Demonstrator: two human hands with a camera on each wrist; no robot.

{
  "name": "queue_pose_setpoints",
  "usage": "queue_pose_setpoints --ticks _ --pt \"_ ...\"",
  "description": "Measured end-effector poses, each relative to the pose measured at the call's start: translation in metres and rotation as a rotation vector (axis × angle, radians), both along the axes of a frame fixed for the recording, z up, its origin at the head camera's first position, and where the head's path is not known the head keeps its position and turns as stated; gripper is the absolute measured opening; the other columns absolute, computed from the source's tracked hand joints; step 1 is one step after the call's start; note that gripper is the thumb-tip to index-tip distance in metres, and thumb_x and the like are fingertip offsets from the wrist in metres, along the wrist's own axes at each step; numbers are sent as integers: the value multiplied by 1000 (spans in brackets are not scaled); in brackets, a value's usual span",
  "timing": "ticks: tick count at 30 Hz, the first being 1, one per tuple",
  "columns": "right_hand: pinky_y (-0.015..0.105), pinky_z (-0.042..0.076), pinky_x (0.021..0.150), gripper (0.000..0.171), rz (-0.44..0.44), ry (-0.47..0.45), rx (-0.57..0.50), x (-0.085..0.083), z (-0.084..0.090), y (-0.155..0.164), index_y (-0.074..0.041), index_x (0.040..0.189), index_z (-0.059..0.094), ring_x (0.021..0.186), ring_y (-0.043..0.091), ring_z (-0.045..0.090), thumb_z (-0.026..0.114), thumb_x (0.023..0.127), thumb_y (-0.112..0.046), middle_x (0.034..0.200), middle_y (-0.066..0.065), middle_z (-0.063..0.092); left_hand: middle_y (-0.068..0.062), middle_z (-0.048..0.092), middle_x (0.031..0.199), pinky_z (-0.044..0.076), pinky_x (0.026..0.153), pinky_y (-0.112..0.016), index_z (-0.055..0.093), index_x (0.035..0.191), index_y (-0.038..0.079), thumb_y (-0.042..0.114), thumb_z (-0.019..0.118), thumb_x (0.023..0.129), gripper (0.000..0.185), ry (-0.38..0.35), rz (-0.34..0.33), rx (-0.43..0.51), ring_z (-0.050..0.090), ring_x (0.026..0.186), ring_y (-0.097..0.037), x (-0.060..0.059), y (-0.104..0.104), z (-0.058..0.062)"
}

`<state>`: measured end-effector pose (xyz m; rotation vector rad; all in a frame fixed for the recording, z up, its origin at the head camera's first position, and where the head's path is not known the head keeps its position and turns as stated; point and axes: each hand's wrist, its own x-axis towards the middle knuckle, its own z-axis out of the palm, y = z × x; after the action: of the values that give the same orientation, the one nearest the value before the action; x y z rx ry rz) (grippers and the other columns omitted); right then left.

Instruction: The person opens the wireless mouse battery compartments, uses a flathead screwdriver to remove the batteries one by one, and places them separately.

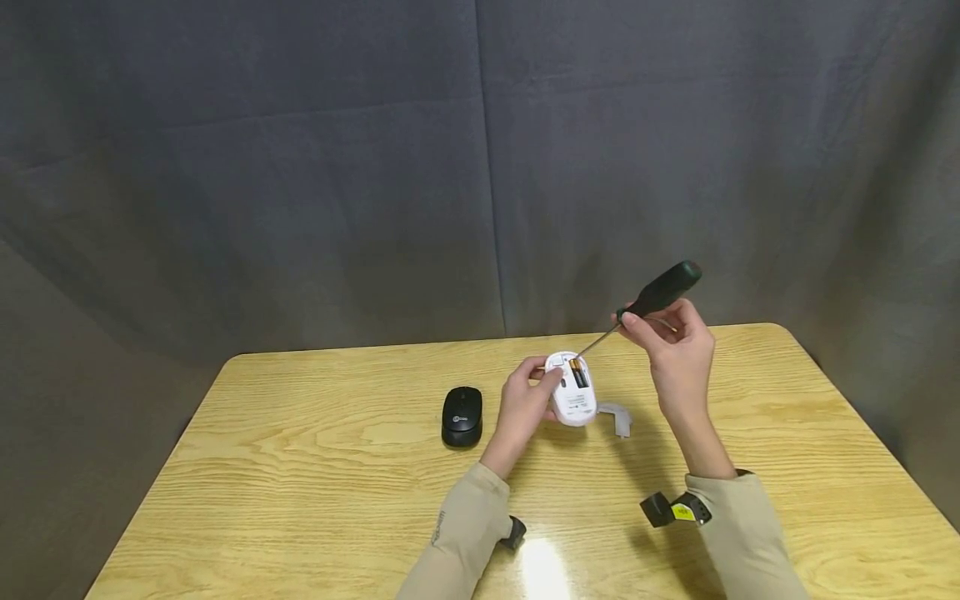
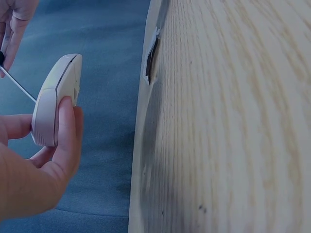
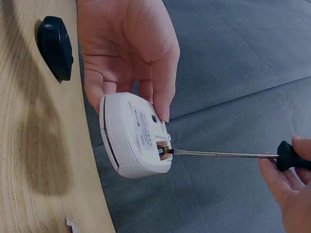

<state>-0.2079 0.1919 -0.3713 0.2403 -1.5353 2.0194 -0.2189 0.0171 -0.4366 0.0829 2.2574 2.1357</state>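
Above the table, left hand [image 1: 525, 406] grips white mouse [image 1: 573, 389]; screwdriver [image 1: 654, 298] probes it.

Two mice, one white [image 1: 573, 398] and one black [image 1: 461, 415]; one screwdriver [image 1: 651, 302]; two batteries [image 1: 578, 372]; one cover [image 1: 618, 417].

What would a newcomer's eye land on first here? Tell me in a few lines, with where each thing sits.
At the middle of the light wooden table, the left hand holds a white plastic computer mouse belly up, its battery bay open. The right hand grips a long screwdriver with a black handle, its tip at the batteries. A black computer mouse lies left of them and a small grey plastic cover lies to the right.
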Motion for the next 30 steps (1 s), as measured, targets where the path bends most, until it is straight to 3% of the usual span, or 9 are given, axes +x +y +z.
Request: queue_pose_setpoints --ticks 6,11,15,19,26,30 --pt "31 60 79 22 -28 22 68 0 -1 -3 -1 102 64 82 17 75 72 89 14 94 7 73 -13 67 103 60 55 -32 64 130 -3 16 65 100 36 -11 -28 27 63 72 -15 0 1 -1" --pt "19 58 76 23 -177 69 331 2 -3 -6 10 108 63 83 5 73 76 88 10 94 -2 72 -16 72 102 60 56 -33 64 130 -3 15 64 100 35 -7 -31 44 66 72 -16 0 2 -2" --pt "12 53 73 29 -222 124 490 4 -6 -8 10 112 63 84 -2 69 78 87 10 96 11 74 -16 71 103 61 57 -37 63 130 -4 15 63 100 36 4 -36 25 66 71 -17 2 2 -2" --pt "14 54 75 27 -119 118 554 6 -7 -8 7 111 65 84 0 70 77 88 9 96 21 74 -17 71 103 62 60 -42 62 129 -5 16 63 101 35 -2 -52 17 66 70 -18 2 1 -3" --pt "21 55 85 15 118 24 563 4 -10 -5 2 110 68 92 9 73 70 95 5 99 -1 78 -17 72 102 62 61 -43 63 130 -4 16 60 103 34 -23 -86 27 64 71 -16 1 0 -2" --pt "23 54 93 19 183 8 522 3 -13 -3 6 117 67 97 13 74 66 98 5 101 6 78 -16 72 102 60 57 -36 63 129 -4 16 60 102 34 -32 -101 40 63 73 -15 0 -2 -1"
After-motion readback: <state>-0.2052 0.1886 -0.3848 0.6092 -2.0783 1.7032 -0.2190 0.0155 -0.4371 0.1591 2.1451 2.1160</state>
